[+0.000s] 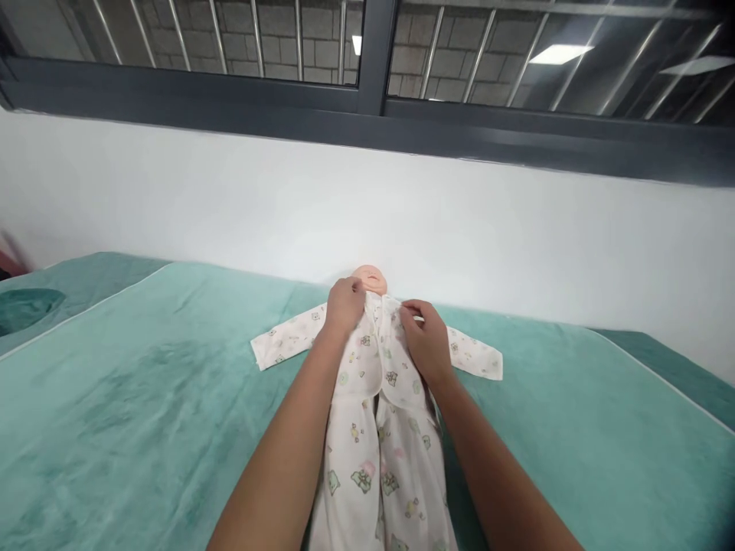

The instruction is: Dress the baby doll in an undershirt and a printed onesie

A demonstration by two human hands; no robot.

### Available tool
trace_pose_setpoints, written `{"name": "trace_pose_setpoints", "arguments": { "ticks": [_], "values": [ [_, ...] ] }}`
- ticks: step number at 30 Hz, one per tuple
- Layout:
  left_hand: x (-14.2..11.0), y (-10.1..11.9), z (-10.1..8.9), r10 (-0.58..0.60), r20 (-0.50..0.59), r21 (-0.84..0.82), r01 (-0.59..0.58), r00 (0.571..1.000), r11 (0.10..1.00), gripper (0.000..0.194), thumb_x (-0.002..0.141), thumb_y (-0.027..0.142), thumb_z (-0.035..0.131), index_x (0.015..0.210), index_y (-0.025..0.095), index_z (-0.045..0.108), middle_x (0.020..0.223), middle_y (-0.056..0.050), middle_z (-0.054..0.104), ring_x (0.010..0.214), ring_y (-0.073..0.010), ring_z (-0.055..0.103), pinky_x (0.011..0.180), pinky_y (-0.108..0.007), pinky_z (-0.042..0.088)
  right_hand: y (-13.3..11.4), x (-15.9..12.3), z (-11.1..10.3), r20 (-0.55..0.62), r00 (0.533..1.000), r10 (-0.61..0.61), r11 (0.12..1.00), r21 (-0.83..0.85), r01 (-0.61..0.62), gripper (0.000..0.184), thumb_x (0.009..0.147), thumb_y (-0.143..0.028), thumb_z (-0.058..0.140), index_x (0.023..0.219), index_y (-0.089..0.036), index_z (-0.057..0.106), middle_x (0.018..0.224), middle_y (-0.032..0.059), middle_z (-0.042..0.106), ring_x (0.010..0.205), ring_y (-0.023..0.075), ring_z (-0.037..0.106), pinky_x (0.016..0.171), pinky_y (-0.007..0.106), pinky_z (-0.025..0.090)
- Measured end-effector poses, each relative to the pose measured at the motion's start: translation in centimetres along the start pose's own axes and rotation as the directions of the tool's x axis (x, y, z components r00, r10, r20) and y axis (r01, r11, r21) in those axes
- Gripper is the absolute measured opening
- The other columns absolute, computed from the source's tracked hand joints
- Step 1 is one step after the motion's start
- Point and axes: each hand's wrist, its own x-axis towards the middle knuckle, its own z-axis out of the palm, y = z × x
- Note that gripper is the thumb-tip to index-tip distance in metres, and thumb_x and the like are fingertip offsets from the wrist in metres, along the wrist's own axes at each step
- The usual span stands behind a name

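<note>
A baby doll (372,279) lies on its back with its head near the white wall. It wears a white printed baby shirt (363,367), whose two front panels meet in the middle and whose sleeves stretch out to both sides. White baby trousers (353,459) with a similar print cover the legs. My left hand (345,302) is closed at the collar beside the doll's chin, its fingertips pinching the shirt's edge. At the opposite shoulder, my right hand (426,337) has its thumb and fingers drawn together on the shirt fabric. The fingers partly hide the cloth they hold.
A teal plush cover (143,390) spreads under the doll, with white piping near its sides. Behind it rises the white wall (241,199), below a dark-framed window (376,61) with metal bars. A round teal shape (28,308) lies at the far left.
</note>
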Motion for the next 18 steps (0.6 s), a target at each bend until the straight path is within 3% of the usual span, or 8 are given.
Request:
{"name": "trace_pose_setpoints", "arguments": {
  "ticks": [4,7,11,15,18],
  "values": [
    [0.8,-0.6,0.4,0.008,0.068,0.037,-0.01,0.998,0.999,0.022,0.078,0.017,0.051,0.066,0.017,0.069,0.072,-0.006,0.07,0.077,-0.0185,0.062,0.078,-0.029,0.045,-1.5,4.3,2.4,0.227,0.97,0.088,0.905,-0.424,0.017,0.034,0.082,-0.053,0.053,0.071,-0.022,0.061,0.076,0.0082,0.067,0.073,0.0225,0.06,0.067,0.033,0.042],
    [0.8,-0.9,0.3,0.011,0.099,0.04,-0.015,0.995,0.999,0.021,0.079,0.021,0.053,0.068,0.018,0.07,0.074,-0.005,0.071,0.074,-0.0175,0.061,0.075,-0.028,0.045,-1.2,5.9,3.4,0.244,0.963,0.114,0.839,-0.543,0.038,0.028,0.079,-0.046,0.057,0.066,-0.022,0.059,0.072,0.0093,0.066,0.069,0.0221,0.058,0.061,0.031,0.037],
    [0.6,-0.6,-0.1,0.012,0.056,0.001,-0.012,0.998,1.0,0.021,0.08,0.023,0.052,0.074,0.019,0.072,0.079,-0.005,0.073,0.075,-0.0172,0.061,0.073,-0.028,0.045,0.2,6.3,3.1,0.28,0.957,0.07,0.896,-0.44,0.063,0.021,0.08,-0.029,0.051,0.06,-0.022,0.055,0.069,0.0055,0.065,0.065,0.019,0.054,0.059,0.03,0.034],
    [0.5,0.3,-0.4,-0.027,-0.02,-0.208,0.022,0.999,0.978,0.018,0.077,0.025,0.055,0.069,0.018,0.07,0.071,-0.002,0.069,0.069,-0.016,0.06,0.067,-0.027,0.045,-0.3,6.1,2.9,0.133,0.99,0.043,0.971,-0.238,-0.01,0.021,0.083,-0.033,0.047,0.069,-0.022,0.058,0.078,0.0037,0.068,0.073,0.0187,0.057,0.066,0.029,0.039],
    [0.4,0.5,-0.3,-0.093,-0.014,-0.335,0.084,0.996,0.939,0.016,0.074,0.026,0.058,0.068,0.018,0.07,0.064,0.0,0.065,0.061,-0.0139,0.056,0.061,-0.026,0.043,-1.3,5.4,3.5,0.07,0.996,0.056,0.998,-0.035,-0.054,0.023,0.082,-0.039,0.051,0.072,-0.021,0.061,0.078,0.0021,0.068,0.073,0.0184,0.057,0.068,0.03,0.041]
  ]
}}
